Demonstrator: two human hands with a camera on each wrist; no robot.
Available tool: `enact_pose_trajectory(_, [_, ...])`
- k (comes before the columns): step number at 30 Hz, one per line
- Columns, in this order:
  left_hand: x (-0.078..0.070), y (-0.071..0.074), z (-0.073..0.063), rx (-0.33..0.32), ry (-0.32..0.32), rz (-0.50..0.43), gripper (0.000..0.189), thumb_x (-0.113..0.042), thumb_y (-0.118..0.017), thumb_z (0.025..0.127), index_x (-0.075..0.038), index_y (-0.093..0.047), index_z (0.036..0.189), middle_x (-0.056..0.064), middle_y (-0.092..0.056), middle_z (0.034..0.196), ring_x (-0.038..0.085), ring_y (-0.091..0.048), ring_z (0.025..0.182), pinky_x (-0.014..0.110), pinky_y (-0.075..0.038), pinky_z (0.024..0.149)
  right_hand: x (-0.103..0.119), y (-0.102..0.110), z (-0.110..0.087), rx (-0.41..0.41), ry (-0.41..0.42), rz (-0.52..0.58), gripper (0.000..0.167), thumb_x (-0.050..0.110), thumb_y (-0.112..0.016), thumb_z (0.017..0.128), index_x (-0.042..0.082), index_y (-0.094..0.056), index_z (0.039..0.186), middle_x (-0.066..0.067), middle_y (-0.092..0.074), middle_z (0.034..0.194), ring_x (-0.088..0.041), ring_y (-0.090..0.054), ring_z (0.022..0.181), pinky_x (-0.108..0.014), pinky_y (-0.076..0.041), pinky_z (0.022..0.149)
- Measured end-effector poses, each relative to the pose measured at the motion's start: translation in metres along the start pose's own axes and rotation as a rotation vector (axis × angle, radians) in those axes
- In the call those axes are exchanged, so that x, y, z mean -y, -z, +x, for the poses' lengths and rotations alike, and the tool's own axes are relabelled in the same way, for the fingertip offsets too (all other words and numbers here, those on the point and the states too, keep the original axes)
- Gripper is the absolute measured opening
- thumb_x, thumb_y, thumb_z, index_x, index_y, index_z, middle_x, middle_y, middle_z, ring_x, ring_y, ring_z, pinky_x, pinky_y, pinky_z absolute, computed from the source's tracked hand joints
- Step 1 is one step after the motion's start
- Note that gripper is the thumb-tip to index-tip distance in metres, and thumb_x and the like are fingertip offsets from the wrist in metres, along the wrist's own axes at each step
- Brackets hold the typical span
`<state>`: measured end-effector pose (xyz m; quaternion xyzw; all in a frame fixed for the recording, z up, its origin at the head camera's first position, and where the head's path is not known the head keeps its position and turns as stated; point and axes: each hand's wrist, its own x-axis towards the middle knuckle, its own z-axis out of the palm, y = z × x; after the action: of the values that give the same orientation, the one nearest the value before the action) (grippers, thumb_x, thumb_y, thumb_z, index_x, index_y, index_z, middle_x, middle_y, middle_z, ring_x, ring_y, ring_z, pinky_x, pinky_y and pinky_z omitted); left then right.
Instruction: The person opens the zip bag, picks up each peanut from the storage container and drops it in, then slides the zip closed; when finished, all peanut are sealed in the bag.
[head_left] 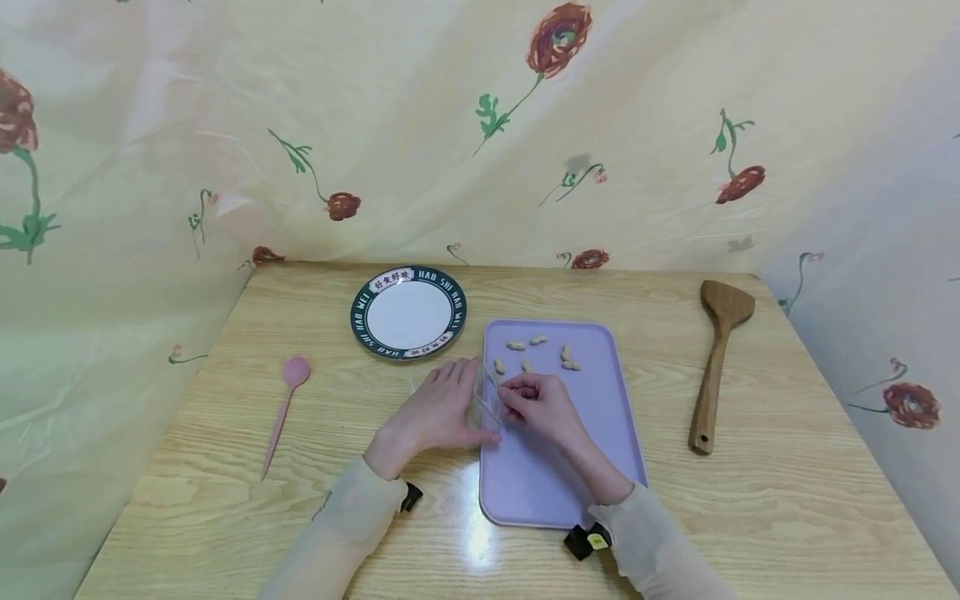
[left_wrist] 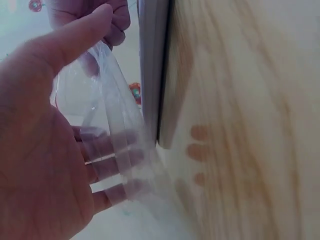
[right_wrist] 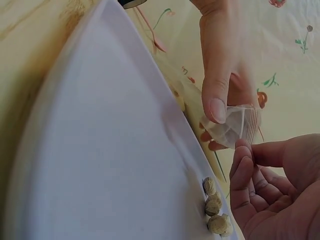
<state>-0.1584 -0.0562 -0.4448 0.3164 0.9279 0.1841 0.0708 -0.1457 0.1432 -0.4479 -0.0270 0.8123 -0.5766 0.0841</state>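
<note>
A clear plastic zip bag stands at the left edge of the lilac tray, between the two hands. My right hand pinches the rim of the bag between thumb and forefinger, its other fingers curled. Behind the clear film in the left wrist view, the fingers of my left hand are straight against the bag, and its thumb stretches toward the right hand. Several unshelled peanuts lie on the far half of the tray, just beyond the right hand.
Behind the left hand is a white plate with a dark green lettered rim. A pink spoon lies on the wooden table at left, a wooden spatula at right. A flowered cloth hangs behind.
</note>
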Motion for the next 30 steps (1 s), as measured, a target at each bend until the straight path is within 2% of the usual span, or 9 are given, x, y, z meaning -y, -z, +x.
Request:
enact_pose_trajectory(7, [0.004,0.000,0.000,0.049,0.009,-0.022,0.107,-0.064,-0.067,0.083,-0.002,-0.019,0.157,0.020,-0.040,0.150,0.036,-0.039,0.137,0.053,-0.034,0.111,-0.001,0.000,0.001,0.020,-0.005,-0.021,0.015,0.005,-0.066,0.095,-0.009,-0.071,0.096,-0.011,-0.067,0.067,-0.009,-0.058,0.056,-0.019,-0.045,0.052])
enact_pose_trajectory(17, [0.009,0.003,0.000,0.111,0.036,0.000,0.098,-0.061,-0.064,0.086,-0.008,-0.022,0.157,0.020,-0.033,0.156,0.034,-0.030,0.145,0.055,-0.030,0.113,-0.003,0.002,0.001,0.019,-0.002,-0.065,0.017,0.007,-0.065,0.095,-0.009,-0.071,0.097,-0.012,-0.068,0.068,-0.010,-0.059,0.057,-0.021,-0.047,0.053])
enact_pose_trajectory(24, [0.012,0.005,-0.001,0.096,0.031,0.014,0.091,-0.058,-0.065,0.085,-0.009,-0.030,0.154,0.017,-0.041,0.152,0.030,-0.037,0.140,0.054,-0.033,0.111,-0.001,0.011,0.003,-0.008,-0.016,-0.086,0.018,0.009,-0.065,0.096,-0.007,-0.071,0.100,-0.013,-0.069,0.072,-0.011,-0.060,0.059,-0.022,-0.047,0.052])
enact_pose_trajectory(30, [0.012,0.006,-0.001,0.078,0.023,0.012,0.089,-0.056,-0.067,0.084,-0.009,-0.034,0.151,0.014,-0.045,0.148,0.030,-0.042,0.136,0.054,-0.035,0.109,0.002,0.031,0.007,-0.014,0.042,-0.030,0.020,0.006,-0.065,0.095,-0.012,-0.068,0.104,-0.020,-0.069,0.080,-0.014,-0.063,0.065,-0.023,-0.052,0.058])
